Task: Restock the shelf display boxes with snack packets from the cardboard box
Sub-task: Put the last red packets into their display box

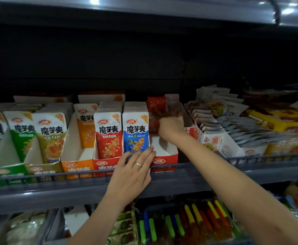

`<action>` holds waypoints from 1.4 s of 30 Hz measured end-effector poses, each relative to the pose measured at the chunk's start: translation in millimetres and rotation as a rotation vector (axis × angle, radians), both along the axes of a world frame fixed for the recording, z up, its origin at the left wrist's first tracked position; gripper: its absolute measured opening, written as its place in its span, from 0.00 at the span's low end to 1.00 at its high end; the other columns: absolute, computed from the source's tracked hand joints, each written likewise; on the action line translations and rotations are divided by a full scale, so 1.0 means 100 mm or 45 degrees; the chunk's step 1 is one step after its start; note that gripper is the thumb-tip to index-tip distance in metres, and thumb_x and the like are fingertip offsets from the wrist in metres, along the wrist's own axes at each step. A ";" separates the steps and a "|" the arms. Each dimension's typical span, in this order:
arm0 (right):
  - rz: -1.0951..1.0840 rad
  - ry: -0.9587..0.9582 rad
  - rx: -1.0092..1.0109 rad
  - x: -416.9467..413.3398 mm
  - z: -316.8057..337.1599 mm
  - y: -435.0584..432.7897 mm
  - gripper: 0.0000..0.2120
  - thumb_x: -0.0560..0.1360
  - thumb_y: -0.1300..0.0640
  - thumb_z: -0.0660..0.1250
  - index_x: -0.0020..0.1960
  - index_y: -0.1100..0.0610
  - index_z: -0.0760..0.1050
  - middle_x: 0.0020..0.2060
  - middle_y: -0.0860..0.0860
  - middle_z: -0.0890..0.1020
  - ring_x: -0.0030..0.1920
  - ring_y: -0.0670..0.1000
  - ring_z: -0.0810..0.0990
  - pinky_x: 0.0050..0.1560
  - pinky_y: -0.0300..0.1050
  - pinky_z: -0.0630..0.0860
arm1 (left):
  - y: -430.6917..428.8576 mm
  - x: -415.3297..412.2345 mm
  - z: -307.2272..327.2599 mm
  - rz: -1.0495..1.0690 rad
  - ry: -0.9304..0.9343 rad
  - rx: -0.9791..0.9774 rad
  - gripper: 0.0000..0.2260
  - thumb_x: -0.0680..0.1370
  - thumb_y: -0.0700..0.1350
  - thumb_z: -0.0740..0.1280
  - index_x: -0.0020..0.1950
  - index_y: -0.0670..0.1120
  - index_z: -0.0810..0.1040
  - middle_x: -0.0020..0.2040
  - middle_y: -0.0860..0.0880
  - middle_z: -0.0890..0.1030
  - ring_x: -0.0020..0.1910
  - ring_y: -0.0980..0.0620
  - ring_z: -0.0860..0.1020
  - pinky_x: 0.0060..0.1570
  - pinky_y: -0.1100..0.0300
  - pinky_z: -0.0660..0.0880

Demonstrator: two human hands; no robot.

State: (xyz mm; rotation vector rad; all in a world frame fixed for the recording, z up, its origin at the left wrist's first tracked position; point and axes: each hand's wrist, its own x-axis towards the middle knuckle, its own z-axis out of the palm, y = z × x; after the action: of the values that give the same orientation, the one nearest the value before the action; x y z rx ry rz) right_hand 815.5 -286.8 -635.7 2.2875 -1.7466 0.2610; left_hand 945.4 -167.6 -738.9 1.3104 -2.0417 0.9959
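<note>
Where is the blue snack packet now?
Head view: the blue snack packet stands centrally, between the red snack packet and the dark red packets gripped by the right hand.

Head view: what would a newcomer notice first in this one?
The right hand grips red packets at the back of a mostly empty red box at mid-shelf. The left hand, wearing a ring, touches the blue packet beside it with straight fingers. A row of bright upright packets stands to the left.
</note>
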 end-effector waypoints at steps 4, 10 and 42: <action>0.111 -0.133 0.057 -0.14 0.04 0.20 0.21 0.76 0.59 0.58 0.68 0.48 0.69 0.65 0.52 0.73 0.68 0.56 0.64 0.70 0.56 0.49 | 0.01 0.00 0.01 -0.001 0.012 0.041 0.20 0.76 0.48 0.57 0.66 0.44 0.70 0.66 0.48 0.76 0.55 0.49 0.78 0.57 0.53 0.65; 0.173 -0.473 -0.147 -0.40 -0.07 0.69 0.19 0.76 0.61 0.58 0.63 0.47 0.74 0.66 0.46 0.72 0.67 0.52 0.65 0.63 0.47 0.55 | 0.09 0.00 0.10 0.046 0.002 0.160 0.20 0.76 0.47 0.57 0.66 0.43 0.73 0.64 0.47 0.77 0.56 0.47 0.78 0.58 0.53 0.65; 0.338 0.600 0.226 -0.19 -0.08 0.27 0.16 0.76 0.49 0.64 0.63 0.50 0.73 0.56 0.50 0.79 0.62 0.52 0.73 0.71 0.56 0.49 | -0.01 0.07 -0.03 -0.045 -0.042 -0.010 0.21 0.77 0.46 0.55 0.70 0.43 0.66 0.68 0.46 0.74 0.58 0.48 0.73 0.59 0.52 0.65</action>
State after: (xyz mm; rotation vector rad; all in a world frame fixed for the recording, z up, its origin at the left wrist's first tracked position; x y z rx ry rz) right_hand 796.6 -259.7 -643.4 2.4425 -1.2763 -0.3749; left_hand 952.0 -168.2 -741.8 1.2574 -2.0759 1.0150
